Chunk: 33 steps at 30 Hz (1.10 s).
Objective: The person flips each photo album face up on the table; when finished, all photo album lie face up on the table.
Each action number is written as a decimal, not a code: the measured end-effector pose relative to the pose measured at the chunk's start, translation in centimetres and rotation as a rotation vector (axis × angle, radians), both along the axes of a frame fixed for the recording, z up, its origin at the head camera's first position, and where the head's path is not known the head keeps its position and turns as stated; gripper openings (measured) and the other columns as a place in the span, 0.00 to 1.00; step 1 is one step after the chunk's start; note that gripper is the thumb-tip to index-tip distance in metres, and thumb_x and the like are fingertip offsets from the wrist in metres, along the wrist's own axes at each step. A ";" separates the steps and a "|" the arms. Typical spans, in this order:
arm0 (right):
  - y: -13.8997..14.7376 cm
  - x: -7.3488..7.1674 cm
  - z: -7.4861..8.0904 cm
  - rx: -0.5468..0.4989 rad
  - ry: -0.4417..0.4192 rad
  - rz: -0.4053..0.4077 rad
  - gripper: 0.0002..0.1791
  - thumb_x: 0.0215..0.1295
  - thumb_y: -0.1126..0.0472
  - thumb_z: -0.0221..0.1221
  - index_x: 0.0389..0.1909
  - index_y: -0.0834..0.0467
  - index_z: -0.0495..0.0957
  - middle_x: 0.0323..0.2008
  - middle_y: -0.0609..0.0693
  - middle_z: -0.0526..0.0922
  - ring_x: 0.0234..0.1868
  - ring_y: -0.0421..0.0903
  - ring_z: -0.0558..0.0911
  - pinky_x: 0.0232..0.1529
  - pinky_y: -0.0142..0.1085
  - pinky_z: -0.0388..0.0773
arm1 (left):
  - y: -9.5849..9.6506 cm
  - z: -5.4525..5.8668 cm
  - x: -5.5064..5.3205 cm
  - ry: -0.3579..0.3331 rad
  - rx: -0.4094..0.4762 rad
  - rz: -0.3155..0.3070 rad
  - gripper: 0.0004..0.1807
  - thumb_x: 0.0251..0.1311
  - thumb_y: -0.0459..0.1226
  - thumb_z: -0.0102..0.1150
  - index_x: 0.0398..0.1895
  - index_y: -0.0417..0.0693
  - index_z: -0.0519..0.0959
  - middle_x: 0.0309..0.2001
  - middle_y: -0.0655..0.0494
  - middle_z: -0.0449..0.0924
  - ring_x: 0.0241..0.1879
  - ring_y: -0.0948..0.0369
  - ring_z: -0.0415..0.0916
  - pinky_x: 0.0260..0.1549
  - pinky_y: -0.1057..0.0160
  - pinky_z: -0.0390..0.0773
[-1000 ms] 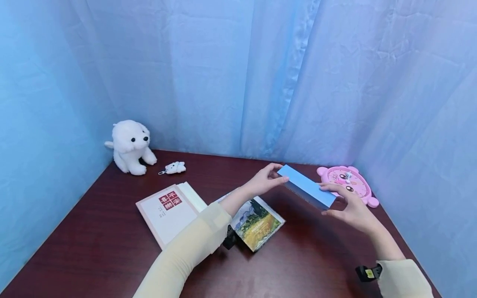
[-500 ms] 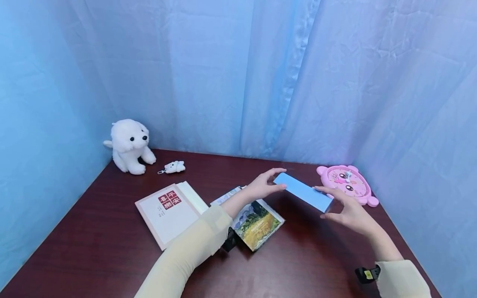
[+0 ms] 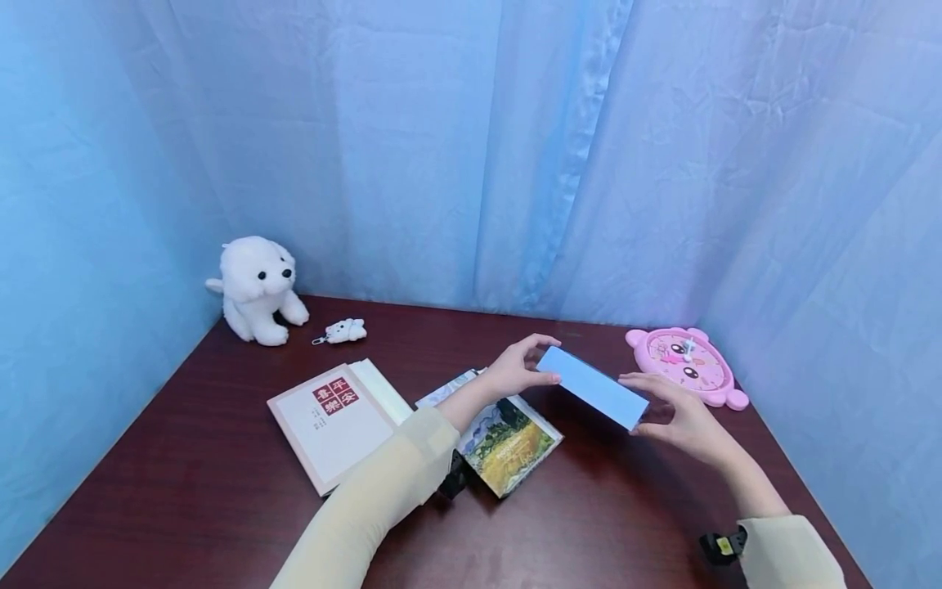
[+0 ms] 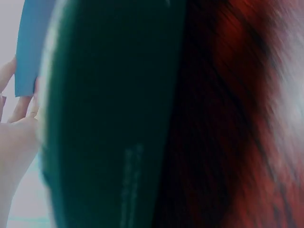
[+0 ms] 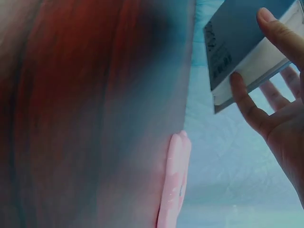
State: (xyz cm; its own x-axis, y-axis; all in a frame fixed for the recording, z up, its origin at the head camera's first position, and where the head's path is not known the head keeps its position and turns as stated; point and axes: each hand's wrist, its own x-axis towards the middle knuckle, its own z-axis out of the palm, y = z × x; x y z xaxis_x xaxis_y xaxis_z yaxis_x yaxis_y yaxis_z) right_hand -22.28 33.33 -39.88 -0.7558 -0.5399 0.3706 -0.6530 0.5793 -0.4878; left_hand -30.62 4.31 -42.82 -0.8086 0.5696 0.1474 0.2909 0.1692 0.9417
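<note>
A thick book (image 3: 593, 388) with a blue spine is held above the table between both hands, its spine facing up and slanting down to the right in the head view. My left hand (image 3: 513, 367) grips its left end, thumb on the near side and fingers at the far side. My right hand (image 3: 680, 413) grips the other end. White page edges and small dark print on the blue cover (image 5: 237, 42) show in the right wrist view, with fingers spread around that end. In the left wrist view a blurred dark green surface (image 4: 114, 95) hides much of the scene.
Beneath my left forearm lies a book with a landscape painting (image 3: 508, 442). Left of it is a pale book with red characters (image 3: 334, 421). A white plush dog (image 3: 257, 286) and a small plush keychain (image 3: 346, 330) sit back left; a pink clock (image 3: 688, 360) lies at right.
The blue-spined book has come slightly lower and nearer, drifting a little left, with both hands moving along with it. The other things on the table have stayed put.
</note>
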 end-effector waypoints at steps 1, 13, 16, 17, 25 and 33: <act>0.3 -0.3 -0.5 -0.001 0.001 0.006 0.40 0.38 0.73 0.74 0.58 0.65 0.72 0.57 0.60 0.74 0.37 0.36 0.80 0.36 0.39 0.82 | 0.0 -0.2 -0.1 0.006 -0.010 -0.004 0.29 0.58 0.41 0.64 0.62 0.58 0.68 0.64 0.55 0.67 0.57 0.59 0.70 0.50 0.62 0.74; 1.8 -1.7 -4.8 0.112 0.057 0.008 0.45 0.31 0.52 0.79 0.58 0.50 0.72 0.57 0.51 0.73 0.58 0.41 0.67 0.53 0.36 0.57 | 0.1 -1.5 -0.3 0.057 -0.176 -0.085 0.26 0.57 0.38 0.64 0.59 0.60 0.69 0.61 0.58 0.70 0.58 0.63 0.69 0.50 0.65 0.74; 1.8 -1.8 -5.2 0.161 0.014 -0.013 0.47 0.30 0.52 0.79 0.58 0.49 0.71 0.58 0.50 0.72 0.58 0.44 0.65 0.50 0.42 0.60 | 0.2 -1.8 -0.5 0.080 -0.204 -0.110 0.25 0.58 0.36 0.63 0.58 0.59 0.69 0.61 0.57 0.70 0.57 0.63 0.71 0.49 0.67 0.74; 1.9 -1.9 -5.3 0.175 -0.008 -0.019 0.48 0.30 0.52 0.79 0.59 0.48 0.71 0.58 0.50 0.71 0.58 0.45 0.65 0.50 0.44 0.61 | 0.2 -2.0 -0.6 0.087 -0.213 -0.121 0.24 0.58 0.35 0.62 0.58 0.58 0.69 0.61 0.57 0.70 0.56 0.63 0.71 0.48 0.68 0.75; 2.6 -2.7 -5.9 0.232 -0.098 -0.011 0.51 0.31 0.51 0.79 0.63 0.45 0.66 0.62 0.52 0.66 0.60 0.49 0.62 0.50 0.52 0.68 | 0.5 -2.8 -1.0 0.085 -0.245 -0.168 0.26 0.59 0.34 0.61 0.60 0.56 0.68 0.63 0.55 0.69 0.59 0.62 0.70 0.50 0.70 0.74; 3.6 -3.6 -6.2 0.251 -0.098 0.027 0.50 0.34 0.42 0.76 0.62 0.48 0.67 0.63 0.56 0.65 0.62 0.54 0.61 0.53 0.56 0.61 | 1.2 -2.8 -1.3 0.073 -0.282 -0.201 0.30 0.59 0.34 0.62 0.65 0.54 0.65 0.67 0.56 0.65 0.65 0.61 0.63 0.55 0.68 0.71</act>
State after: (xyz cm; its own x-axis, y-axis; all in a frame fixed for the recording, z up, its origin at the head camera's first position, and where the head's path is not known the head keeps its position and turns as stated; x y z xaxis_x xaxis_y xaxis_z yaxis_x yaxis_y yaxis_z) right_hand -25.92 36.92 -46.03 -0.7652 -0.6264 0.1483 -0.6270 0.6730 -0.3925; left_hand -31.89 5.48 -45.64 -0.6694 0.7427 0.0149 0.4097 0.3524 0.8414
